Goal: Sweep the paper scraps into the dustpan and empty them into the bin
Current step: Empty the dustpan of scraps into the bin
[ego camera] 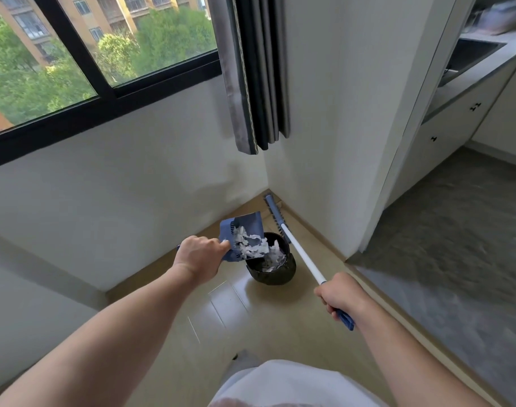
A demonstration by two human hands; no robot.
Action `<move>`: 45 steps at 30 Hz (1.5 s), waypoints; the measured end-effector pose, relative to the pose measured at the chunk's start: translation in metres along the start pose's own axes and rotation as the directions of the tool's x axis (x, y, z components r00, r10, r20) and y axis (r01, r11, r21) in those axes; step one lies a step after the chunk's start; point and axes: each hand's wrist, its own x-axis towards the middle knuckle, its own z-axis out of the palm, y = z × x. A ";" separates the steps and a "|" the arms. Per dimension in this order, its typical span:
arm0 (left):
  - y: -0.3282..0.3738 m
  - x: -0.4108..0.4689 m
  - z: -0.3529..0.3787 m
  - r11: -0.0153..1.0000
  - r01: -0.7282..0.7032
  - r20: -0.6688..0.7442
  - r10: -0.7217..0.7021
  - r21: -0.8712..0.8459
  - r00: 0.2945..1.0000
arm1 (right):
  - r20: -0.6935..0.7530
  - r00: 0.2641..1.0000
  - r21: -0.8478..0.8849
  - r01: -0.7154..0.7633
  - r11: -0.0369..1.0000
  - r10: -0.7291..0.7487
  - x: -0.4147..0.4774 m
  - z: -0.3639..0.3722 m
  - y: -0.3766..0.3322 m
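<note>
Blue plastic makes up the small dustpan point(249, 223) that your left hand point(199, 254) grips by its short handle, fingers curled round it. You have it tipped with its lip over the rim of the round black bin point(275, 274), which stands on the pale wooden floor point(221, 306) near the room's corner. White torn paper scraps point(246, 242) lie partly in the pan and partly inside the bin. Expect the scraps to be nearly weightless, soft and crumpled, so they will probably cling to the pan or flutter aside rather than slide cleanly (a steeper tilt or a light tap on the rim should free them). The pan itself looks stiff and light, easy to steer one-handed, and the handle is the sensible place to hold it, since that keeps your fingers out of the paper. Your right hand point(338, 295) wraps its fingers round the blue grip of the long white-handled broom point(302, 254). The broom's blue head rests on the floor in the corner behind the bin, well out of the pour.
</note>
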 end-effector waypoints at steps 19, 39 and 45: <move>0.012 0.014 -0.011 0.967 -0.187 0.065 0.178 0.171 0.982 | -0.020 1.000 -0.001 -0.015 1.000 0.015 0.001 0.004 0.009; 0.012 0.028 -0.011 0.971 -0.149 0.072 0.138 0.185 0.988 | -0.010 0.999 0.009 -0.035 0.999 0.035 0.010 0.002 0.005; 0.013 0.028 -0.012 0.948 -0.238 0.113 0.218 0.211 0.969 | -0.006 0.999 0.002 -0.044 0.999 0.044 0.011 -0.001 0.000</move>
